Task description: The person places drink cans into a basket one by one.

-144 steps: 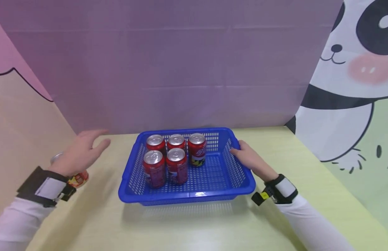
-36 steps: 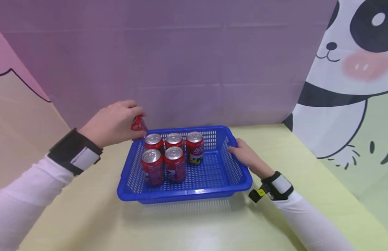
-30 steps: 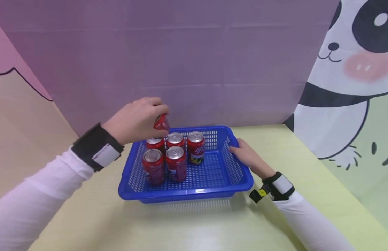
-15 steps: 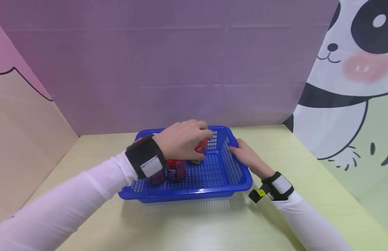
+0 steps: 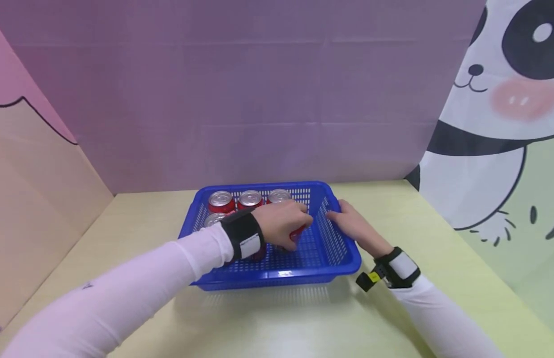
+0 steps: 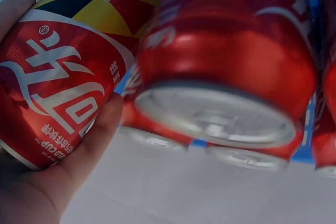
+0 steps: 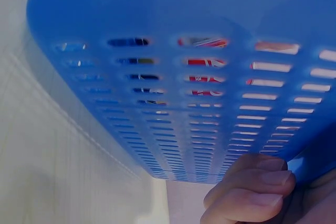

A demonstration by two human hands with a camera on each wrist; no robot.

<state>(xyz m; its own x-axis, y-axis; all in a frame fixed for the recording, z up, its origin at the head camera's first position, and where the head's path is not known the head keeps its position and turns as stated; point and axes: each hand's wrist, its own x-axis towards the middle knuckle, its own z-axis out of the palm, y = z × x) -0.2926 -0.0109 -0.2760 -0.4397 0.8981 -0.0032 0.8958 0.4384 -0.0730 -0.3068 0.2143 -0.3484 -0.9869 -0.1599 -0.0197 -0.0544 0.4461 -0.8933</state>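
Observation:
In the head view, my left hand (image 5: 281, 222) is down inside the blue plastic basket (image 5: 268, 277), gripping a red soda can (image 5: 297, 232). The left wrist view shows this can (image 6: 58, 77) with white lettering and a yellow patterned band, thumb and fingers around it. Beside it stand more red cans (image 6: 226, 51) with silver tops. Three can tops, such as the back-left one (image 5: 221, 200), line the basket's far side; my forearm hides much of the nearer cans. At the right rim my right hand (image 5: 358, 227) holds the basket, its fingers (image 7: 252, 184) curled beneath the edge.
The basket stands on a pale yellow table (image 5: 277, 328). Behind it rises a purple backdrop (image 5: 259, 99). To the right is a wall panel with a panda picture (image 5: 518, 99), and a beige panel (image 5: 40, 199) borders the left side.
My left hand took the can from the table's left side, carried it rightward over the basket, and lowered it in front of the back-row cans. The right hand has stayed on the rim.

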